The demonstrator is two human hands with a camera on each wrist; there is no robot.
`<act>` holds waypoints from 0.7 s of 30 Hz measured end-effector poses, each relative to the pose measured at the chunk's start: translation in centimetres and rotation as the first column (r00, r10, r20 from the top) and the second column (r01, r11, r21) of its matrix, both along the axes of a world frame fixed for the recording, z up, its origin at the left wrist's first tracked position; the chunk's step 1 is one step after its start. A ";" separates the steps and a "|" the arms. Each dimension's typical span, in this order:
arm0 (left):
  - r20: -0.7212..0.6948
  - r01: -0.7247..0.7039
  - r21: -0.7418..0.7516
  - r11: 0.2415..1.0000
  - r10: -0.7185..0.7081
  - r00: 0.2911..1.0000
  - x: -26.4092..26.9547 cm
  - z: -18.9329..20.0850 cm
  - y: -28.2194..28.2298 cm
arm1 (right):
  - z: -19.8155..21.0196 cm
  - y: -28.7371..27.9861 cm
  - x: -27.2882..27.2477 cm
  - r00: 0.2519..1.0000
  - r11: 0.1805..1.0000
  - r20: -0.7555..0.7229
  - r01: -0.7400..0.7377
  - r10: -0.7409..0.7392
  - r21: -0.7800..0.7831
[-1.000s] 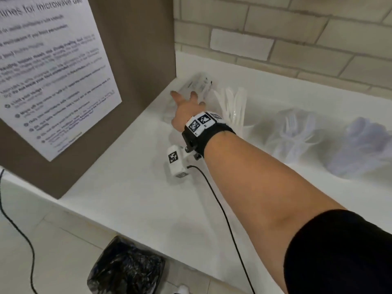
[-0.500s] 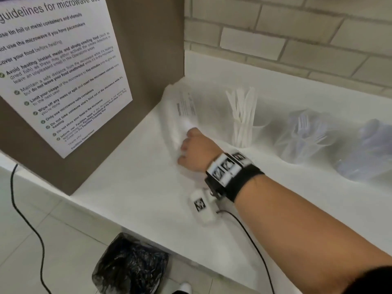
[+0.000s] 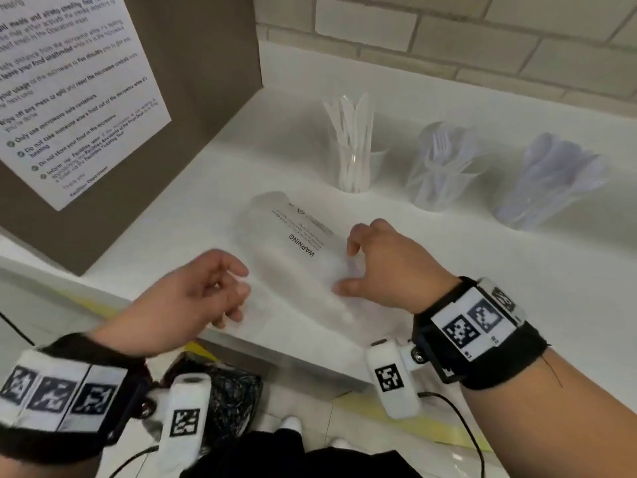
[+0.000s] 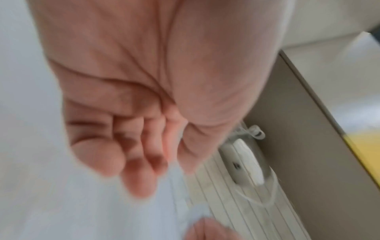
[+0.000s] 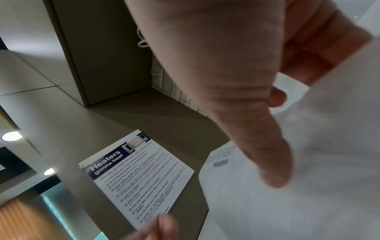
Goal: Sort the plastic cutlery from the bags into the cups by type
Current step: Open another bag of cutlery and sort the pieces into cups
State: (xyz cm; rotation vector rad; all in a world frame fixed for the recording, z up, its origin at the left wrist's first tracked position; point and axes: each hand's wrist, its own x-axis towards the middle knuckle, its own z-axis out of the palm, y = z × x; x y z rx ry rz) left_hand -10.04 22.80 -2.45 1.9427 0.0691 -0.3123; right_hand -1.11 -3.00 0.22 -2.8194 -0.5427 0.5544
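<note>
A clear plastic bag printed with WARNING lies on the white counter near its front edge. My right hand grips the bag's right side, thumb and curled fingers spread across it; the thumb lies on the film in the right wrist view. My left hand hovers at the bag's near left edge with loosely curled fingers and holds nothing. Behind the bag stand three clear cups: knives, forks, spoons. What the bag holds is too blurred to tell.
A brown panel with a microwave guidelines poster walls off the counter's left side. A brick wall runs behind the cups. Below the counter's front edge a black bin bag sits on the floor.
My right hand reached into the far left corner, closed on the bag and pulled it to the front edge. My left hand has come into view beside it.
</note>
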 end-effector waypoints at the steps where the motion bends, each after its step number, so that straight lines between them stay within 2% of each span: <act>1: 0.047 -0.126 -0.011 0.992 0.127 0.991 1.4 0.2 -1.1 | -0.1 0.0 0.2 0.999 0.998 -0.004 0.037 -0.037 0.046; 3: 0.095 -0.316 -0.017 0.949 0.316 0.944 4.3 0.7 -3.2 | -0.7 0.2 0.9 0.999 0.998 -0.035 0.034 -0.033 0.048; 4: 0.072 -0.359 -0.007 0.933 0.359 0.931 5.5 0.9 -4.0 | -0.9 0.3 1.2 0.998 0.999 -0.065 0.021 -0.018 0.050; 9: -0.108 -0.307 0.215 0.927 0.335 0.936 9.1 1.7 -5.5 | -0.6 1.1 2.1 0.995 0.995 -0.094 -0.028 0.037 0.095; 13: -0.187 -0.320 0.175 0.931 0.351 0.918 9.9 2.4 -6.4 | -0.5 1.6 2.1 0.998 0.991 -0.056 -0.034 0.041 0.128; 16: -0.119 -0.388 0.011 0.922 0.387 0.915 9.9 2.1 -6.6 | -0.2 1.1 2.1 0.997 0.972 -0.067 0.047 -0.032 0.232; 19: -0.046 -0.397 -0.356 0.846 0.408 0.912 9.9 1.7 -6.1 | 1.1 0.2 2.0 0.988 0.942 -0.124 0.128 -0.093 0.309; 21: 0.009 -0.312 -0.541 0.781 0.376 0.927 9.7 1.2 -5.6 | 2.2 -0.2 2.3 0.971 0.867 -0.136 0.235 -0.195 0.438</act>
